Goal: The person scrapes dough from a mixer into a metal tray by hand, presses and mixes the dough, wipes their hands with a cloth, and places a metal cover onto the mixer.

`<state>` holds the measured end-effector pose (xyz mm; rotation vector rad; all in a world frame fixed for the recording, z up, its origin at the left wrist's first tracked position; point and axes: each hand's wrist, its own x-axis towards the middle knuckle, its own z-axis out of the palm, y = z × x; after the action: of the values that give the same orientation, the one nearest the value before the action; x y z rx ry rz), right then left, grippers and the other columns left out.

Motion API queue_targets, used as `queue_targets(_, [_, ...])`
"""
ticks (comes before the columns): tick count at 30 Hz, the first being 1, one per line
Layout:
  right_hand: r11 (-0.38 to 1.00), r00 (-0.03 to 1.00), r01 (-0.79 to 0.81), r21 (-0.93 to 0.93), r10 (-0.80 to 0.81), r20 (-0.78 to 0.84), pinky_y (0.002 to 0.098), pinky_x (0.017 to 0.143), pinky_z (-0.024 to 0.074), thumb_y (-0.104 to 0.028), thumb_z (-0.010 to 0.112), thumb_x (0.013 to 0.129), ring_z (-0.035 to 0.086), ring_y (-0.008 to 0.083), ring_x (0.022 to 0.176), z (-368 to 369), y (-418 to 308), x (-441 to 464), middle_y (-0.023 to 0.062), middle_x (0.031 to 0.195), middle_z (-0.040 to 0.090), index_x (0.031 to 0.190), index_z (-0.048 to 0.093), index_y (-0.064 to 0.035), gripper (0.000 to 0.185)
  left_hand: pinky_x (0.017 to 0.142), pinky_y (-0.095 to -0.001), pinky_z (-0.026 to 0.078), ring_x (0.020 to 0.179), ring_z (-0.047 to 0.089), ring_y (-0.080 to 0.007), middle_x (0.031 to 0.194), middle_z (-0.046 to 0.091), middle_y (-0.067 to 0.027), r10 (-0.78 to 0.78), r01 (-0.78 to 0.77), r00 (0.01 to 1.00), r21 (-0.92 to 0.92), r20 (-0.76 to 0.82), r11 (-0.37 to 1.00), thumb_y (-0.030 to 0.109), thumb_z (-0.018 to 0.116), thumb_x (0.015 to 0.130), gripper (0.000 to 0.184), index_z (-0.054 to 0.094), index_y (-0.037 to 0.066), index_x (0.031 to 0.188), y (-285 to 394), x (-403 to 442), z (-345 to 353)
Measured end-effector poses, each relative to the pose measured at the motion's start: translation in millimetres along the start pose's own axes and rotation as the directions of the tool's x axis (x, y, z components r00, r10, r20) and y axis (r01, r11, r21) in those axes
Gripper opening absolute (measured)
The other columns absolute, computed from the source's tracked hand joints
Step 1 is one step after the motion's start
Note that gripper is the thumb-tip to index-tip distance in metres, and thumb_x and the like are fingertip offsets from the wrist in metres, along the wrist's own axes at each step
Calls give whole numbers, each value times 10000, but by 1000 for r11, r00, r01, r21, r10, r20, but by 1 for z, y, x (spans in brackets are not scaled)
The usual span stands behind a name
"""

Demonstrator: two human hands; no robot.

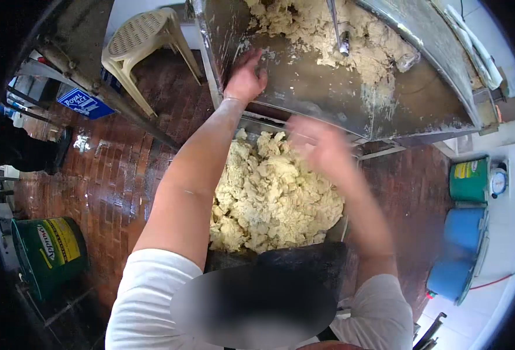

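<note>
My left hand [247,79] is at the left front corner of a metal trough [310,79], its fingers stretched out and thumb apart, with nothing in it. My right hand [319,143] is smeared by motion over the trough's front edge, so its fingers cannot be made out. Pale, lumpy dough [275,189] is heaped in a metal container [334,236] below and between my arms. More crumbly dough [356,44] lies toward the back of the trough, around a metal rod [336,29].
A beige plastic stool [138,38] stands left of the trough on the wet brick floor [106,186]. Green buckets [50,251] and blue tubs [463,227] line the sides. Another person's dark shoe [64,149] shows at the far left.
</note>
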<state>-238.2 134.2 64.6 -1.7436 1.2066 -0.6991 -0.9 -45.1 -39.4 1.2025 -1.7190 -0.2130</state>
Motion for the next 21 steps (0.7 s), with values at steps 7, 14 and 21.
queue_targets(7, [642, 873, -141, -754, -279, -400, 449, 1019, 496, -579, 681, 902, 631, 465, 1138, -221, -18, 235, 297, 1225, 667, 1267, 636, 44, 724, 1144, -432, 440, 1351, 530, -382, 1463, 553, -222, -54, 55, 999, 50, -2, 997, 214, 656, 897, 596, 542, 61, 1462, 0, -1, 2])
queue_targets(14, [921, 903, -55, -385, -119, -413, 496, 1037, 488, -444, 605, 989, 612, 407, 1179, -203, -4, 256, 246, 1298, 636, 1384, 554, -9, 590, 1169, -427, 417, 1367, 513, -374, 1471, 542, -224, -106, 105, 994, 44, 21, 994, 236, 644, 902, 594, 544, 45, 1455, 7, -1, -7])
queue_targets(21, [907, 744, -97, -409, -207, -635, 433, 946, 558, -556, 681, 932, 719, 376, 956, -145, 22, 177, 231, 1115, 738, 1284, 677, -58, 610, 1166, -426, 420, 1359, 524, -374, 1451, 569, -216, -37, 38, 999, 49, -28, 998, 252, 629, 907, 582, 555, 58, 1450, 4, 0, -5])
